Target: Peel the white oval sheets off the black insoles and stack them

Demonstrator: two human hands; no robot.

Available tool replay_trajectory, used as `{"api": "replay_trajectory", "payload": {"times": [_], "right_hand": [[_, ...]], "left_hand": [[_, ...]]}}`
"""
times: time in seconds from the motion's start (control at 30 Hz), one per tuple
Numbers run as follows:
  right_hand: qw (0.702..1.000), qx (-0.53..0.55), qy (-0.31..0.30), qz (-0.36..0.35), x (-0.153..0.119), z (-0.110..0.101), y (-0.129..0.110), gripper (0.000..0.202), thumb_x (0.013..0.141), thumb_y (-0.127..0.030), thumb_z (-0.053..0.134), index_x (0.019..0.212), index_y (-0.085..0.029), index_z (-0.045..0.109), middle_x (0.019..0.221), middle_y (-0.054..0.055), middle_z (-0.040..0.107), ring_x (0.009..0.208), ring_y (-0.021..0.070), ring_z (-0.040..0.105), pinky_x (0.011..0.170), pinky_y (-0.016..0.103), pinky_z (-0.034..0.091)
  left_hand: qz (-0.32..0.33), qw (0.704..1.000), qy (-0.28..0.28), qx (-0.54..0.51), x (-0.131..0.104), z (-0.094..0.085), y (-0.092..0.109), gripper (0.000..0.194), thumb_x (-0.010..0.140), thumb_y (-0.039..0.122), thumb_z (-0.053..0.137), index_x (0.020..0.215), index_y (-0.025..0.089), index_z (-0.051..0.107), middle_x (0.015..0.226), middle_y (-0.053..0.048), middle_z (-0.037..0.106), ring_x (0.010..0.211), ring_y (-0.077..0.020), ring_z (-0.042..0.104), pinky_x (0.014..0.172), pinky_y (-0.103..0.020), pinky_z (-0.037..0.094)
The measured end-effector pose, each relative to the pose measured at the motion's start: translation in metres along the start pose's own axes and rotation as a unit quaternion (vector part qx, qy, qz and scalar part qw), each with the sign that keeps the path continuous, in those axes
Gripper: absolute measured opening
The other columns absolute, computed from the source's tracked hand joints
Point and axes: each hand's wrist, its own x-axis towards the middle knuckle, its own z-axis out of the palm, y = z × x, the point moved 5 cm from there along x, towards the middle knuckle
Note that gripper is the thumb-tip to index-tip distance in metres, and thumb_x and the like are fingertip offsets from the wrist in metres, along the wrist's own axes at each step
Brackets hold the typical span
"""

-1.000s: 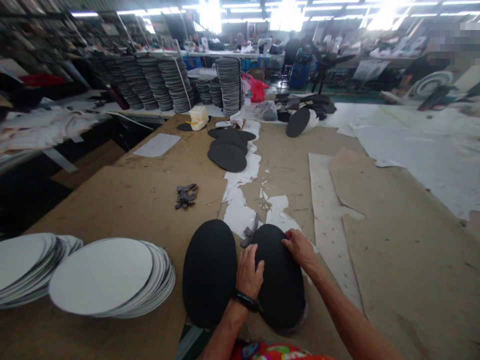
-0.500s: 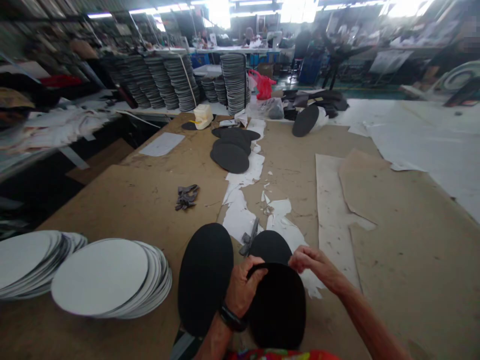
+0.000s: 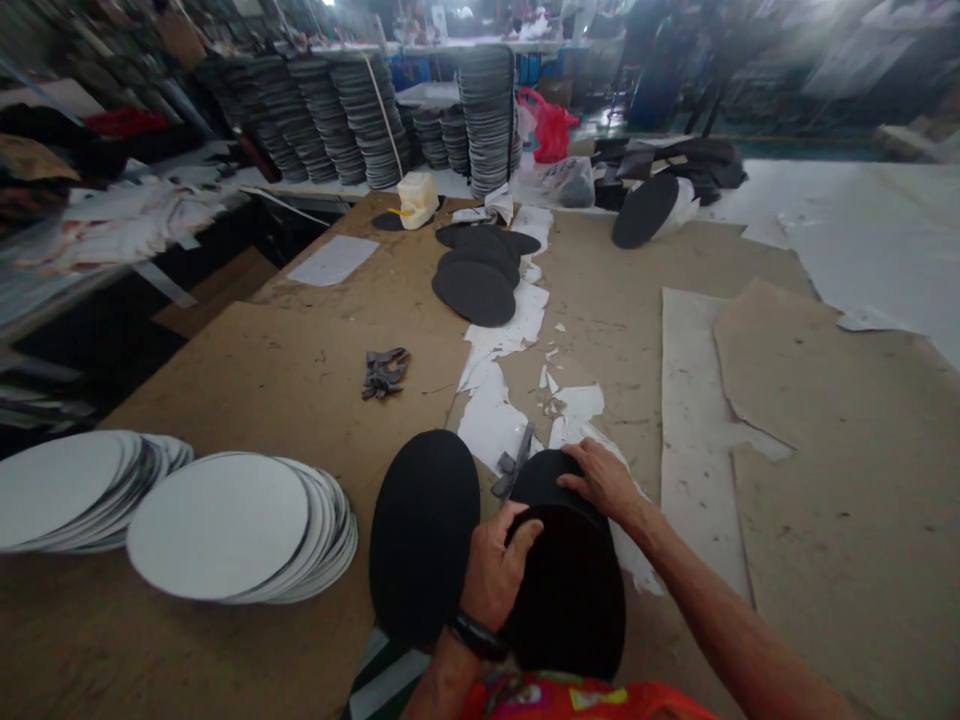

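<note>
Both hands gripped the top black oval fabric-covered panel [image 3: 570, 590] at the table's near edge.
Left hand [image 3: 495, 575] curled on its rim, right hand [image 3: 604, 480] pressed flat; the pile beneath could slide off.

A factory workshop, probably for cut oval parts: tall stacks of grey discs [image 3: 487, 120] along the back, white oval stacks [image 3: 232, 525] on a cardboard-covered surface [image 3: 285, 390], offcut scraps [image 3: 495, 400], strip lighting overhead.

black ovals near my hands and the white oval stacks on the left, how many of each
black oval lifted by the left hand: 1
black oval pile under the right hand: 1
black oval lying alone: 1
white oval stacks: 2
total: 5
</note>
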Motion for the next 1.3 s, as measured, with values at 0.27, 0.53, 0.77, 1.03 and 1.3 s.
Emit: {"api": "replay_trajectory", "payload": {"times": [0.27,0.53,0.77,1.03,1.3], "right_hand": [[0.999,-0.031,-0.030,-0.026,0.004,0.003,0.006,0.042,0.083,-0.037,0.057,0.122,-0.022,0.053,0.102,0.011,0.058,0.093,0.0237,0.054,0.077,0.031,0.038],[0.998,-0.031,-0.019,-0.044,0.004,0.005,0.009,0.042,0.083,-0.040,0.057,0.121,-0.022,0.053,0.102,0.011,0.058,0.092,0.0238,0.054,0.077,0.031,0.038],[0.998,-0.032,-0.007,-0.045,0.003,0.007,0.011,0.043,0.083,-0.041,0.057,0.122,-0.023,0.053,0.103,0.011,0.058,0.091,0.0245,0.054,0.078,0.032,0.038],[0.999,-0.029,-0.006,-0.045,0.003,0.008,0.013,0.045,0.083,-0.042,0.057,0.123,-0.022,0.053,0.103,0.011,0.058,0.092,0.0249,0.053,0.078,0.033,0.037],[0.998,-0.037,-0.008,-0.044,0.004,0.009,0.013,0.045,0.083,-0.042,0.057,0.123,-0.022,0.053,0.103,0.011,0.058,0.090,0.0250,0.053,0.076,0.033,0.037]], "left_hand": [[-0.116,0.987,-0.081,-0.078,0.056,0.005,-0.042,0.029,0.077,0.043,0.054,0.070,0.016,0.062,0.062,0.002,0.060,0.066,-0.0164,0.056,0.061,-0.024,0.042],[-0.190,0.963,-0.109,-0.156,0.060,0.013,-0.065,0.029,0.071,0.043,0.060,0.069,0.014,0.062,0.059,0.000,0.061,0.063,-0.0174,0.060,0.061,-0.027,0.046],[-0.230,0.942,-0.122,-0.210,0.061,0.019,-0.072,0.027,0.066,0.041,0.064,0.070,0.014,0.061,0.062,0.000,0.063,0.066,-0.0177,0.061,0.062,-0.027,0.047],[-0.255,0.928,-0.138,-0.235,0.057,0.021,-0.070,0.028,0.065,0.040,0.063,0.074,0.013,0.062,0.062,0.000,0.062,0.055,-0.0126,0.056,0.055,-0.023,0.044],[-0.253,0.934,-0.135,-0.213,0.062,0.023,-0.073,0.024,0.068,0.038,0.061,0.071,0.014,0.061,0.058,0.001,0.060,0.059,-0.0151,0.059,0.057,-0.024,0.044]]}}
